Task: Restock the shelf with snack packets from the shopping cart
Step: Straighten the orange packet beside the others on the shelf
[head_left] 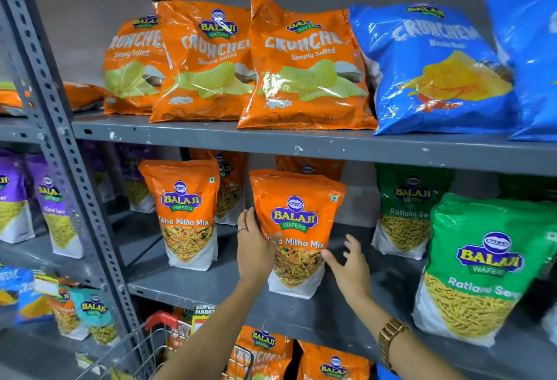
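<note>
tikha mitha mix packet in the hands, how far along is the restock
Done: one Tikha Mitha Mix packet stands at the front of the middle shelf, more behind it. In hand: the left hand and right hand flank a second packet standing on that shelf; the right looks open beside it. Left: the shopping cart below still shows orange packets.

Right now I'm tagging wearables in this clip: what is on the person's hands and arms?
Both forearms are bare, with no sleeves in view. The left hand has a ring on one finger and seemingly a second on another. The right hand shows no rings; its wrist carries a gold-coloured metal-link watch.
</note>
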`<action>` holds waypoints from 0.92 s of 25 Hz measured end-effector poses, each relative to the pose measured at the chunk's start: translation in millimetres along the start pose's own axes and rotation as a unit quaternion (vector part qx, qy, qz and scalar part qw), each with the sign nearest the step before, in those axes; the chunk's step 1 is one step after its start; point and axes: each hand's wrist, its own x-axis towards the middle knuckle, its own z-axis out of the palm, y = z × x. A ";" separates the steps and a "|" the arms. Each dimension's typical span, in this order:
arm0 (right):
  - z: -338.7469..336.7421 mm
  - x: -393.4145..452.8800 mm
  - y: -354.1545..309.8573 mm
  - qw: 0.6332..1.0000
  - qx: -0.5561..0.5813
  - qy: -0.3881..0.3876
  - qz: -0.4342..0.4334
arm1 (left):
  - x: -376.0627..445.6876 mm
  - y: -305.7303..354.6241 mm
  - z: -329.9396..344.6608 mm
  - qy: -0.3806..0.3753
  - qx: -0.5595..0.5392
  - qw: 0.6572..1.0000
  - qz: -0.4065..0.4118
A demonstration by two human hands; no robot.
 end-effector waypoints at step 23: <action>-222.1 -13.7 75.8 0.954 -0.070 0.291 0.009 | -96.0 141.5 140.2 -0.299 -0.122 0.942 0.097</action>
